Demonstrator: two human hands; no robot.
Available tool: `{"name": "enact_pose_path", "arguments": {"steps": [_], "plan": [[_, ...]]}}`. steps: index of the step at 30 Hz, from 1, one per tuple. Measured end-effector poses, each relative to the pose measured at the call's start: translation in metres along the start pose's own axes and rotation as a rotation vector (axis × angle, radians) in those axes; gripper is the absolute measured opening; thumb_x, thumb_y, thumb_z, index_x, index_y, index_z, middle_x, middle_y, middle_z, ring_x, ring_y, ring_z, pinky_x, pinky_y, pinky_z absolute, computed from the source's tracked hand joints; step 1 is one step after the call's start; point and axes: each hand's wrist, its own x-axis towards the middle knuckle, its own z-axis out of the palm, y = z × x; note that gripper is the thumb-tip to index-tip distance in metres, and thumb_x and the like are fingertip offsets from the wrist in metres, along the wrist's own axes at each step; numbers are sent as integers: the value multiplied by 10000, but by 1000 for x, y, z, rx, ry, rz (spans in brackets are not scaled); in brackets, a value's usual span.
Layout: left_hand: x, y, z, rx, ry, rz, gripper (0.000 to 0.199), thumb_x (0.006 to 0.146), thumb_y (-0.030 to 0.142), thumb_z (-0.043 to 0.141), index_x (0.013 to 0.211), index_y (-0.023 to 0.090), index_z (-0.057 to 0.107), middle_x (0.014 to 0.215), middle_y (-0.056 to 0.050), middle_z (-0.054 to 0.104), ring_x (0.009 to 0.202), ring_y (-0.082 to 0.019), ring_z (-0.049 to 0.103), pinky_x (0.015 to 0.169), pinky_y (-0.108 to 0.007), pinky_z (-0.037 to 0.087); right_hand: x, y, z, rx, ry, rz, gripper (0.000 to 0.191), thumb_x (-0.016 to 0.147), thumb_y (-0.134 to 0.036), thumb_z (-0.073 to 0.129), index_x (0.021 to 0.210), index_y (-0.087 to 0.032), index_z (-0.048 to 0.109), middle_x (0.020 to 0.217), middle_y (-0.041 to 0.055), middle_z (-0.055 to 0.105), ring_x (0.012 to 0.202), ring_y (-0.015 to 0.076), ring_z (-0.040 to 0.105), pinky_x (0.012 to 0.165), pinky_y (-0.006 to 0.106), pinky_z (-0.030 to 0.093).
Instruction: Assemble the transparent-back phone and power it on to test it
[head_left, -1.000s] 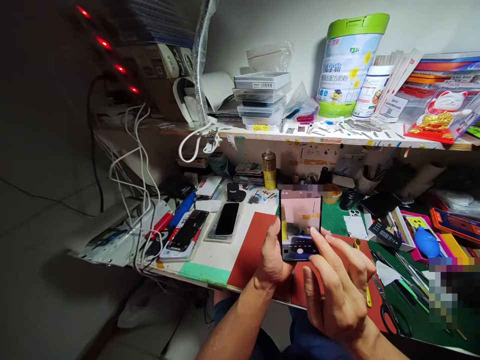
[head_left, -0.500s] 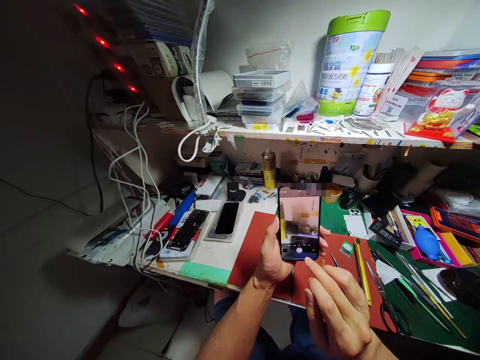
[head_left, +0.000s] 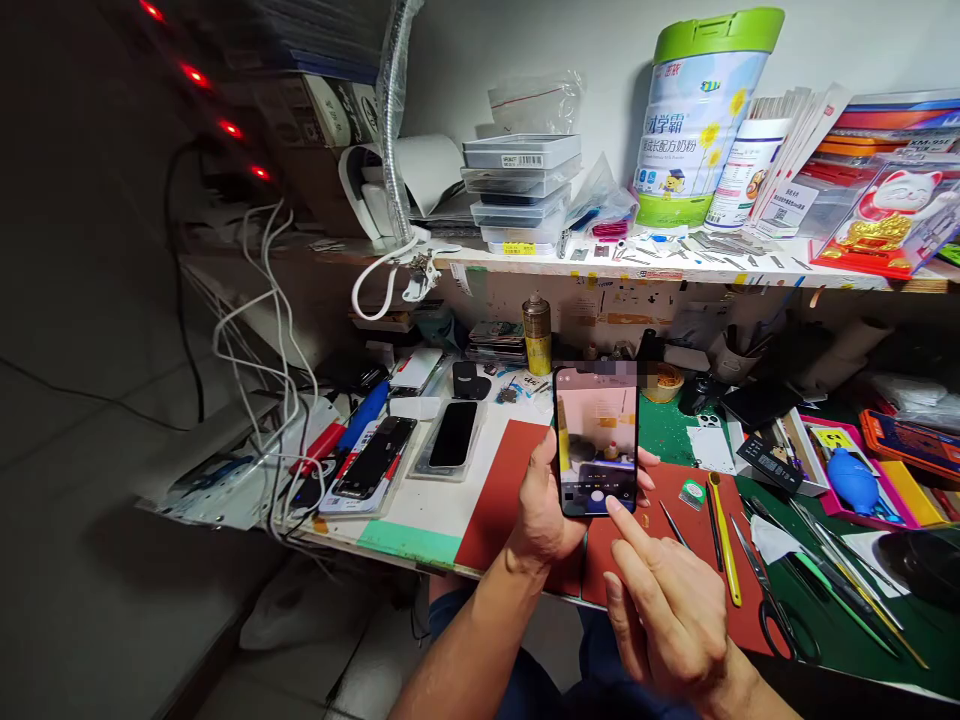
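Observation:
A smartphone (head_left: 598, 430) stands tilted up above the red mat (head_left: 501, 490), its screen showing a live camera picture with a round white shutter button. Wrapped round it from behind is my left hand (head_left: 546, 500), thumb along the left edge and fingertips showing past the right edge. At the lower right of the screen is the stretched index finger of my right hand (head_left: 667, 600); I cannot tell if it presses the glass. The other fingers of that hand are loosely bent and hold nothing.
Left on the bench lie a phone with a black screen (head_left: 454, 434) and a dark phone part (head_left: 376, 458). Right are a yellow-handled tool (head_left: 724, 545), scissors (head_left: 776, 610), tweezers and a blue air blower (head_left: 853, 482). Above runs a shelf (head_left: 525, 263) with a milk powder tin (head_left: 697, 120).
My right index finger has moved up slightly and now reaches over the lower part of the phone's screen. My left hand keeps its hold on the smartphone, and the view has shifted slightly.

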Motion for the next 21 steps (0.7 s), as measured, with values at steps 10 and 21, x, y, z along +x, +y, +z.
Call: {"name": "enact_pose_path", "arguments": {"steps": [10, 21], "plan": [[0, -2, -1, -10, 6, -22, 724, 924, 710, 543, 1122, 53, 773, 1109, -231, 777, 865, -287, 746, 783, -376, 588, 4, 1, 3, -11, -2, 2, 267, 925, -86, 617, 1172, -13, 687, 1309, 351, 693, 793, 248, 759, 588, 337, 560], [1, -2, -5, -36, -38, -20, 726, 955, 696, 494, 1155, 55, 770, 1100, -223, 769, 882, -297, 731, 806, -393, 568, 0, -2, 3, 8, 55, -39, 219, 914, -57, 583, 1103, -54, 695, 1316, 344, 685, 800, 240, 766, 547, 324, 525]]}}
